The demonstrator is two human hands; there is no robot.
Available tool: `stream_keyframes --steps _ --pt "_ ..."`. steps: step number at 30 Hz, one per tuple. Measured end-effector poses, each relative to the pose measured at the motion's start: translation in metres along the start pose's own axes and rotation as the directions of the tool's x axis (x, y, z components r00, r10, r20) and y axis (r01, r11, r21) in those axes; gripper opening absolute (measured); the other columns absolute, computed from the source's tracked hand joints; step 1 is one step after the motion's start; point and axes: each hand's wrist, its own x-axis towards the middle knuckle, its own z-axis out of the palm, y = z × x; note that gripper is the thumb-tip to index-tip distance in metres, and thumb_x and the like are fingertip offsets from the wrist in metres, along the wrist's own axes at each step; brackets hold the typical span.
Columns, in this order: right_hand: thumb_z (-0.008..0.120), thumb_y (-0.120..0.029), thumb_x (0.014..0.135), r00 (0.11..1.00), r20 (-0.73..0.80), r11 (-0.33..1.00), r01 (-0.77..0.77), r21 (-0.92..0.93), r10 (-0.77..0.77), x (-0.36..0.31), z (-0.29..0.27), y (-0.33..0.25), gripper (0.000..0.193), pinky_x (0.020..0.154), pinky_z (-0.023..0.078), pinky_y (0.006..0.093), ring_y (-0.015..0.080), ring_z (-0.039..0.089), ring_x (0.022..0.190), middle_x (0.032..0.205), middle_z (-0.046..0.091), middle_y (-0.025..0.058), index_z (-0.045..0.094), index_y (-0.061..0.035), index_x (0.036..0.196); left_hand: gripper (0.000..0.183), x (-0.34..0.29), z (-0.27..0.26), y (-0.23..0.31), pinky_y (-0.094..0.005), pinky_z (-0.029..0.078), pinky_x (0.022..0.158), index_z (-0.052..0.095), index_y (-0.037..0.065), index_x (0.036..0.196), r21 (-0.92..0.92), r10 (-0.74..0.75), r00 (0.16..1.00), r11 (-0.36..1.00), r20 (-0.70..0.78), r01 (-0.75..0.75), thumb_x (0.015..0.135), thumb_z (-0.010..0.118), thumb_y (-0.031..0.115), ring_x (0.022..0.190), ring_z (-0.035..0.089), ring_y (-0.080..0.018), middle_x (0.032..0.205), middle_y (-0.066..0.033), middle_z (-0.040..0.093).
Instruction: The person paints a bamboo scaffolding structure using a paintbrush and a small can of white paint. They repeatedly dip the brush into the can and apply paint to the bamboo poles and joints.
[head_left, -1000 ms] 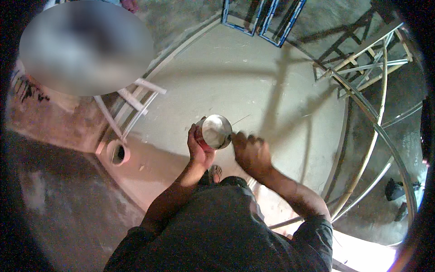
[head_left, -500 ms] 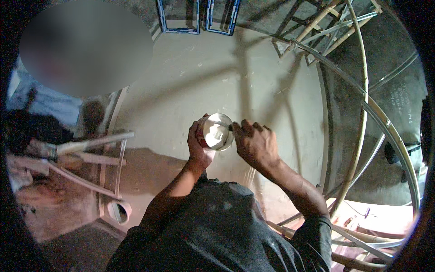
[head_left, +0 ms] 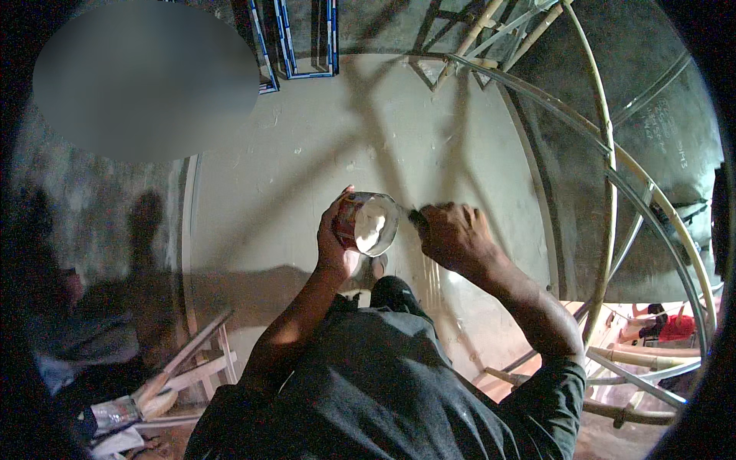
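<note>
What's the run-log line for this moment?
left hand: holding can, whitish contents visible | right hand: gripping small dark item, just right of can

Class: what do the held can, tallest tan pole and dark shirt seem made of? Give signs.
Can: probably thin metal, smooth; the narrow round rim suggests it, though plastic is possible.
Tallest tan pole: likely bamboo, smooth; slim, round and yellowish.
Dark shirt: matte woven or knitted cloth, creased in soft folds.
</note>
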Motion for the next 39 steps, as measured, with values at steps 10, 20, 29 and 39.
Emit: stream_keyframes --steps 10,20,29,39 --pt "0.060 -0.016 0.083 0.813 -0.295 0.838 0.374 -0.397 -0.503 0.178 -0.037 0.070 0.034 0.074 0.052 0.0361 0.0211 0.060 0.085 0.097 0.063 0.0021 0.067 -0.0133 0.117 0.047 0.221 0.037 0.033 -0.0428 0.045 0.105 0.051 0.008 0.138 0.014 -0.068 0.991 0.998 0.117 0.067 0.103 0.041 0.037 0.117 0.061 -0.0231 0.125 -0.0081 0.064" --pt "0.055 -0.017 0.089 0.973 -0.228 0.966 -0.082 -0.245 0.025 0.328 -0.068 0.158 0.035 0.063 0.055 0.0369 0.0244 0.067 0.082 0.102 0.064 0.0084 0.065 -0.0136 0.122 0.046 0.436 0.109 0.070 -0.0415 0.043 0.108 0.055 0.004 0.133 0.077 -0.064 0.975 0.996 0.212 0.048 0.102 0.041 0.035 0.121 0.057 -0.0225 0.135 -0.0093 0.058" --pt "0.066 -0.016 0.082 0.783 -0.550 0.912 -0.401 -0.090 0.290 0.384 -0.114 0.212 0.030 0.060 0.049 0.0343 0.0190 0.057 0.075 0.087 0.055 0.0018 0.069 -0.0119 0.111 0.054 0.575 0.174 0.059 -0.0437 0.047 0.101 0.051 0.008 0.139 0.049 -0.391 0.857 0.916 0.335 0.399 0.100 0.040 0.043 0.118 0.058 -0.0261 0.129 -0.0084 0.061" --pt "0.066 -0.030 0.079 0.812 -0.561 0.754 -0.469 -0.460 0.162 0.422 -0.109 0.221 0.040 0.070 0.043 0.0297 0.0147 0.052 0.088 0.090 0.052 -0.0014 0.067 -0.0178 0.117 0.052 0.658 0.221 0.054 -0.0453 0.043 0.104 0.055 0.008 0.136 0.264 -0.736 0.521 0.656 0.433 0.707 0.099 0.040 0.042 0.119 0.056 -0.0274 0.125 -0.0080 0.063"
